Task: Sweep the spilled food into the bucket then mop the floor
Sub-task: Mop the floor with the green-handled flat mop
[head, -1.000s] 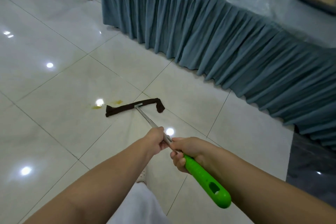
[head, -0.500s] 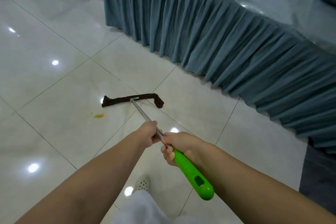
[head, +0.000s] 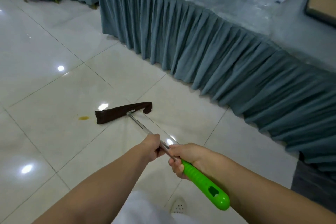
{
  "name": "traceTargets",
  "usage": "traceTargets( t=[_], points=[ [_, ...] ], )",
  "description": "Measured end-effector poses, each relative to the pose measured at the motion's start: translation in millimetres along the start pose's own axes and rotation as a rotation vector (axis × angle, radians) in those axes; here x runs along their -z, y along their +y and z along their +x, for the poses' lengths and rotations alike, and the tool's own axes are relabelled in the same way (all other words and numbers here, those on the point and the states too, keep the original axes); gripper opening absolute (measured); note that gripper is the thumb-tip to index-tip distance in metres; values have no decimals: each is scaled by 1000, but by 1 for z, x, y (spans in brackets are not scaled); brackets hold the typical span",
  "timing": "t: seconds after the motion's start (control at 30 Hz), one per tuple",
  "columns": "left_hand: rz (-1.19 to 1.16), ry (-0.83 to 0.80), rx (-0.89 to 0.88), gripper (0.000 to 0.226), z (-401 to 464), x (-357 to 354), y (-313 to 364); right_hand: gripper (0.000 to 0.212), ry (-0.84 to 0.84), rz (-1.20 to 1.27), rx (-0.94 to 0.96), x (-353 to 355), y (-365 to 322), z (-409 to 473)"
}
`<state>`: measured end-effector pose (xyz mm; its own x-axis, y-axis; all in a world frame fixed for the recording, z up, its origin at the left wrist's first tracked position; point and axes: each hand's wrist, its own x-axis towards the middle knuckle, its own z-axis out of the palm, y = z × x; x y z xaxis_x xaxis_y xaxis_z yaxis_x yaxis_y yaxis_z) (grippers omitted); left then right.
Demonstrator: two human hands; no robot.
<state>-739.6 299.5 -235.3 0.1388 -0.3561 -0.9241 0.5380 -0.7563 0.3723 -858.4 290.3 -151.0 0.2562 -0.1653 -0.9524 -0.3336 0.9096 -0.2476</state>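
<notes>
Glossy white floor tiles [head: 45, 45] fill the view, with a pleated blue table skirt [head: 209, 56] running along the far and right side. Toward the left, a small yellow-orange stain [head: 83, 118] sits on a tile just beside the left end of the dark brown mop head [head: 120, 112], apart from it but close; this looks like the last residue the mopping is meant to clear. No bucket is in view. The mop head lies flat on the floor, its metal shaft [head: 140, 125] rising back toward the person. The left hand [head: 151, 148] is curled tight around the bare shaft, lower down, probably to steer and press. Just right of it, the right hand [head: 183, 158] is wrapped closed where the shaft meets the green handle [head: 205, 185], likely supplying the push. A white shoe [head: 179, 205] shows near the bottom edge.
</notes>
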Motion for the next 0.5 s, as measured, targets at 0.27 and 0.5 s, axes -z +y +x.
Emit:
traceTargets(
  t=[0.27,0.5],
  points=[
    [-78,-113,39,23,-18,-114,-61,21,62,-132,-29,122,26,-47],
    [-248,-259,114,26,-48,-179,-89,33,94,-301,-45,189,31,-92]
  ],
)
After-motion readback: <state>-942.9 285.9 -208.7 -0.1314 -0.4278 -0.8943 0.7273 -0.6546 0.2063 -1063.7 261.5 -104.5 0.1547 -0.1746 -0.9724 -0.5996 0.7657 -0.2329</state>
